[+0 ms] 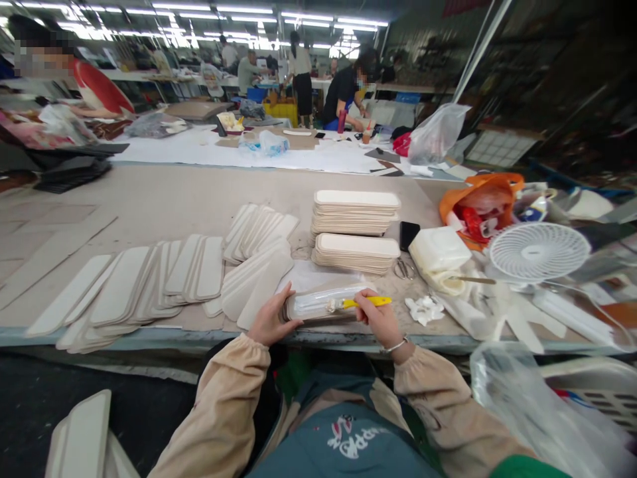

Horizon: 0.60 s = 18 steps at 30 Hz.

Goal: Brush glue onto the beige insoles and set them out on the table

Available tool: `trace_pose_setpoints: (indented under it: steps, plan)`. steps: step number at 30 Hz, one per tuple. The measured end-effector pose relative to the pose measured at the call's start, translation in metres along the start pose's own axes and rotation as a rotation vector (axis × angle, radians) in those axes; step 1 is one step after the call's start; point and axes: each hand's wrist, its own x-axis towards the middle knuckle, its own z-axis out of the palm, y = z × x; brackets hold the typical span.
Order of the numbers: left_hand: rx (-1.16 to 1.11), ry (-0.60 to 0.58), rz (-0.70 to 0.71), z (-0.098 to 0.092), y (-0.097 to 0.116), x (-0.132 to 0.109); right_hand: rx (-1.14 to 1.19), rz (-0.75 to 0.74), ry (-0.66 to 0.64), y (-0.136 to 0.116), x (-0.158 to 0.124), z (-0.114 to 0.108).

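My right hand [379, 317] grips the yellow handle of a brush [365, 302]. Its bristles touch the top of a long, pale panel [311, 304] with rounded corners, whose surface looks wet and shiny. My left hand [273, 317] holds the left end of this panel between thumb and fingers. It lies near the table's front edge, perhaps on others like it; I cannot tell. Behind it stand two neat stacks of similar panels, a nearer stack [356, 247] and a farther stack [356, 199]. Overlapping loose panels [122, 285] fan out on the left.
Right of the stacks lie a black phone [409, 235], scissors [404, 268], a white plastic container [440, 251] and crumpled white paper [424, 309]. A white fan [539, 252] and an orange bag [480, 202] stand farther right. Across the table, a person in black [343, 93] bends over work.
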Motion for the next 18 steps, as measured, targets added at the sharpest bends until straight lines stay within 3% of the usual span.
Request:
trace_pose_setpoints:
  steps: [9, 14, 18]
  plan:
    - [0.019, -0.002, -0.017, 0.000, -0.001, 0.000, -0.122, -0.012, 0.176, 0.008, -0.004, -0.075]
    - [0.028, -0.020, -0.051, 0.001, -0.002, -0.001, -0.170, -0.052, 0.226, 0.006, -0.004, -0.093]
    - [0.032, -0.016, -0.057, 0.000, 0.000, 0.000, -0.106, -0.101, 0.279, 0.004, -0.003, -0.090]
